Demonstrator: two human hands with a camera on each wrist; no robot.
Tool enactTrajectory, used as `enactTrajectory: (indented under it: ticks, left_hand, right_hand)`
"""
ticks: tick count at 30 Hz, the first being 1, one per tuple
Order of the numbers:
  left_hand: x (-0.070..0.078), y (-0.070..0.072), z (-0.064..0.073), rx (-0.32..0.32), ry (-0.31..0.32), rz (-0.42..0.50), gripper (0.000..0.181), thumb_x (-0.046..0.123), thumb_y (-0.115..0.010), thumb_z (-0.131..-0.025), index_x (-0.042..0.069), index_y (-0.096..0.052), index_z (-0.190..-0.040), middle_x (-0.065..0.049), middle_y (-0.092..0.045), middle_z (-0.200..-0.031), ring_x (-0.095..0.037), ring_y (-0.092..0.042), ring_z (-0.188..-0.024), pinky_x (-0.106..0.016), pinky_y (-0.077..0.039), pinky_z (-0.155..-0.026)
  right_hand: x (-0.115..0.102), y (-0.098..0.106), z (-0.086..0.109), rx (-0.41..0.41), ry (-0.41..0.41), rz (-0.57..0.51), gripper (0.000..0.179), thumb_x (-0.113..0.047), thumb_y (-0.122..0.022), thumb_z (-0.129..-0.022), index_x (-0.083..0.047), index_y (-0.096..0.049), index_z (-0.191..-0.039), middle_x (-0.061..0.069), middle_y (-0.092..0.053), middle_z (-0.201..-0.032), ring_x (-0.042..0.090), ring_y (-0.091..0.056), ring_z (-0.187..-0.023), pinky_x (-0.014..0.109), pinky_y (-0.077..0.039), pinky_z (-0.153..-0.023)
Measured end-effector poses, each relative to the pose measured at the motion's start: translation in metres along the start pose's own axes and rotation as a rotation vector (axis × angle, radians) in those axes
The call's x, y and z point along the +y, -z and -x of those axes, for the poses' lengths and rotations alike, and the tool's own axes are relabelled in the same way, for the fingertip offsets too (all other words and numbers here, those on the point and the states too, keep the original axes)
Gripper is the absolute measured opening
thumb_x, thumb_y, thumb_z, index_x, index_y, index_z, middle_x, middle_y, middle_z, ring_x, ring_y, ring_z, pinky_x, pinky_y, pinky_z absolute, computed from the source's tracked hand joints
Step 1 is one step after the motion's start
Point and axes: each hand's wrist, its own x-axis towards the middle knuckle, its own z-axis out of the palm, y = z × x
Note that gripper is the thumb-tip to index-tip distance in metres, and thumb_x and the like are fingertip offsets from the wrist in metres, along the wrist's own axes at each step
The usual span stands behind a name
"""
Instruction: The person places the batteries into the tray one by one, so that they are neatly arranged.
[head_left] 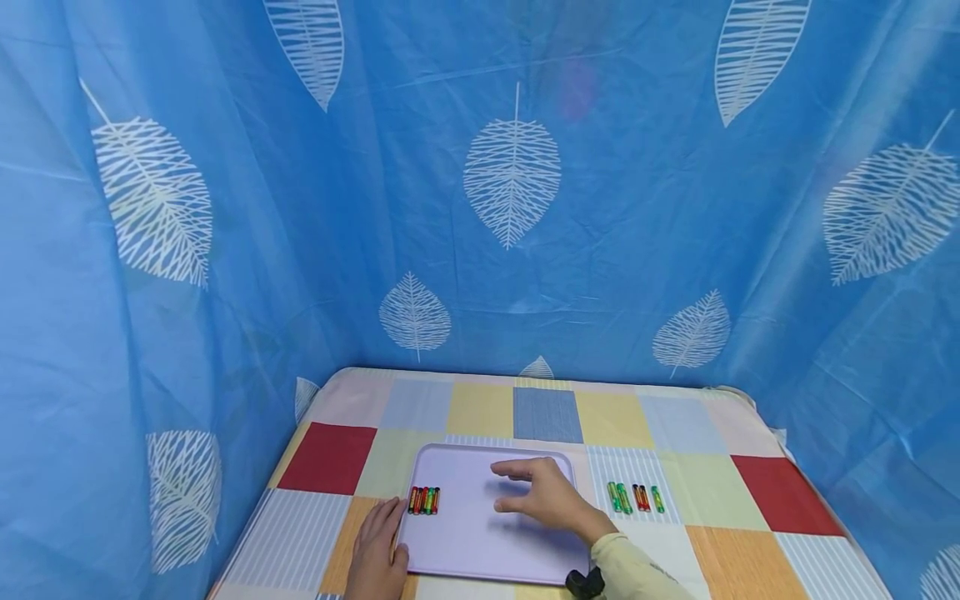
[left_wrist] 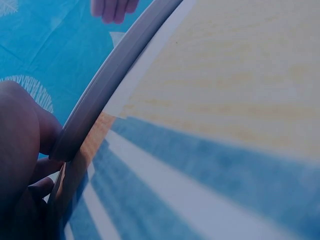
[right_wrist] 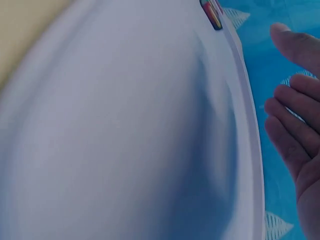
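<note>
A pale lilac tray (head_left: 480,554) lies on the table. A tight row of small red, black and green batteries (head_left: 423,500) sits along its left side. My left hand (head_left: 377,550) rests at the tray's left edge near the front corner, and in the left wrist view its thumb (left_wrist: 49,131) touches the rim. Above the right half of the tray hovers my right hand (head_left: 551,496), thumb and fingers spread apart with nothing between them. Its shadow falls on the tray, and the right wrist view shows part of a battery (right_wrist: 212,15) near the far rim.
Right of the tray on the patchwork tablecloth (head_left: 727,562) lie two green batteries (head_left: 619,497), two red and black batteries (head_left: 641,497) and a single green battery (head_left: 657,499). A blue curtain (head_left: 585,275) with white leaf prints hangs around the table's back and sides.
</note>
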Motion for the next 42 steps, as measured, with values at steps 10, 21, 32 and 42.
enactTrajectory:
  ticks: [10,21,32,42]
  left_hand:
    - [0.0,0.0,0.0,-0.006,0.006,-0.009,0.063,-0.003,-0.067,-0.09,-0.003,-0.058,-0.153,-0.025,-0.054,-0.16,-0.052,-0.037,-0.155,-0.075,-0.028,-0.127]
    - [-0.002,-0.003,0.001,0.003,-0.006,-0.003,0.063,-0.004,-0.066,-0.089,-0.004,-0.059,-0.151,-0.026,-0.055,-0.158,-0.052,-0.038,-0.154,-0.076,-0.029,-0.126]
    - [-0.001,-0.002,0.001,0.007,-0.026,-0.022,0.064,-0.003,-0.066,-0.089,-0.003,-0.059,-0.152,-0.025,-0.055,-0.158,-0.052,-0.038,-0.153,-0.076,-0.03,-0.125]
    - [0.004,0.001,-0.001,-0.018,0.029,0.003,0.065,-0.003,-0.065,-0.091,-0.003,-0.056,-0.155,-0.025,-0.052,-0.162,-0.051,-0.034,-0.157,-0.075,-0.025,-0.128]
  right_hand:
    - [0.02,0.039,0.025,-0.003,0.014,-0.047,0.056,-0.021,-0.092,-0.089,-0.002,-0.074,-0.138,0.013,-0.077,-0.138,0.027,-0.075,-0.126,0.042,-0.063,-0.109]
    - [0.041,0.09,0.061,-0.012,-0.104,-0.119,0.058,-0.017,-0.09,-0.09,0.0,-0.071,-0.143,0.021,-0.072,-0.143,0.044,-0.069,-0.133,0.055,-0.059,-0.11]
    - [0.058,0.136,0.097,-0.001,-0.174,0.0,0.06,-0.021,-0.09,-0.091,-0.001,-0.07,-0.144,0.021,-0.072,-0.144,0.044,-0.069,-0.134,0.054,-0.062,-0.106]
    - [0.068,0.166,0.122,0.037,-0.265,0.1,0.061,-0.02,-0.092,-0.088,-0.003,-0.071,-0.142,0.018,-0.073,-0.143,0.045,-0.07,-0.132,0.063,-0.06,-0.107]
